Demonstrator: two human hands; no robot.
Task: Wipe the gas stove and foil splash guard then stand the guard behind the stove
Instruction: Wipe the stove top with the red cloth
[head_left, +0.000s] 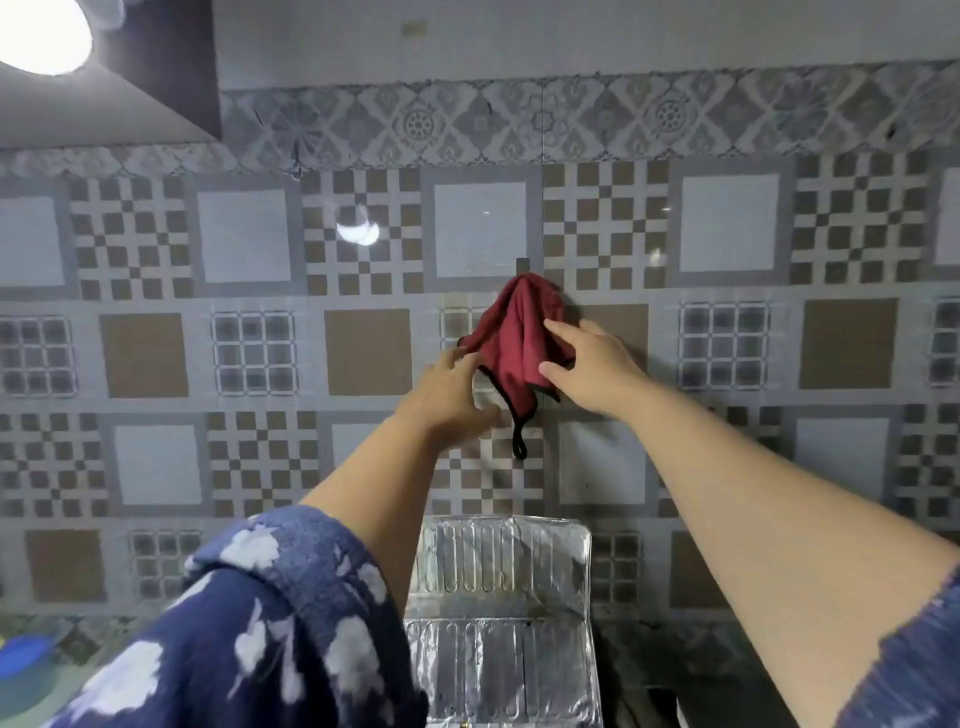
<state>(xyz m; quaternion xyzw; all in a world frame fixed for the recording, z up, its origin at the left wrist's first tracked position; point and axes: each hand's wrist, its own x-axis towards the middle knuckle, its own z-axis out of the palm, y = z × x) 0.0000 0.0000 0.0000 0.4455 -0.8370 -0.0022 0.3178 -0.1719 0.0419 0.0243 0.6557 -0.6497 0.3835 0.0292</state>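
A dark red cloth (514, 338) with black trim hangs from a small hook (522, 264) on the tiled wall, its black loop dangling below. My right hand (592, 364) lies against the cloth's right side, with the thumb and fingers touching the fabric. My left hand (452, 389) reaches the cloth's lower left edge with fingers extended. The foil splash guard (504, 613) stands upright against the wall below, between my forearms. The gas stove is hidden, apart from a dark patch at the bottom right.
Patterned wall tiles (244, 353) fill the view. A range hood with a bright lamp (41, 31) hangs at the top left. A blue container (26, 657) sits at the bottom left edge. My floral blue sleeve (249, 634) covers the lower left.
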